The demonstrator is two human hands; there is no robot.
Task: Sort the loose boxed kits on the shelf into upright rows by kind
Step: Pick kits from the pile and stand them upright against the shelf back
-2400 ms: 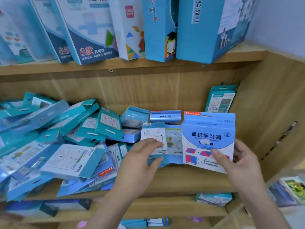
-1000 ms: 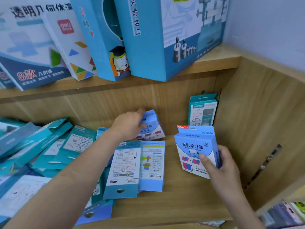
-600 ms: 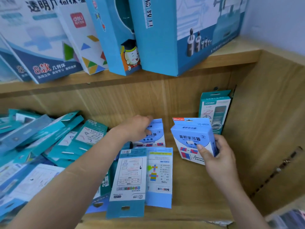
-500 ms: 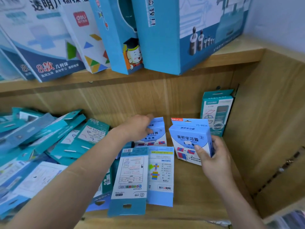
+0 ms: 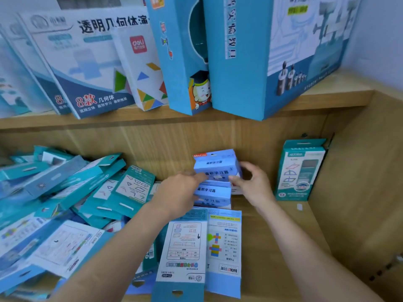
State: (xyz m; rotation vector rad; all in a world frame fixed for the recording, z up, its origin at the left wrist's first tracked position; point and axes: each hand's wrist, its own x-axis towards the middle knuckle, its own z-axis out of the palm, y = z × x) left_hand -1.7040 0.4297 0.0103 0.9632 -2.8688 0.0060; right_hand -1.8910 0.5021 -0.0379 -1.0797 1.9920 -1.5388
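Two light-blue boxed kits stand together at the back of the wooden shelf (image 5: 272, 247). My right hand (image 5: 253, 184) holds the rear light-blue kit (image 5: 216, 164) by its right side. My left hand (image 5: 176, 192) touches its left edge with the fingertips and lies against the front light-blue kit (image 5: 214, 192). A teal kit (image 5: 299, 168) stands upright alone in the right back corner. Two flat kits, a teal-edged one (image 5: 185, 253) and a light-blue one (image 5: 224, 249), lie face down in front of my hands.
A loose heap of several teal kits (image 5: 72, 192) covers the left half of the shelf. Large blue and white boxes (image 5: 250, 57) stand on the upper shelf (image 5: 152, 116). The wooden side wall (image 5: 359, 192) closes the right end.
My right hand carried its light-blue kit leftward and back, setting it behind the one under my left hand. The camera moved closer.
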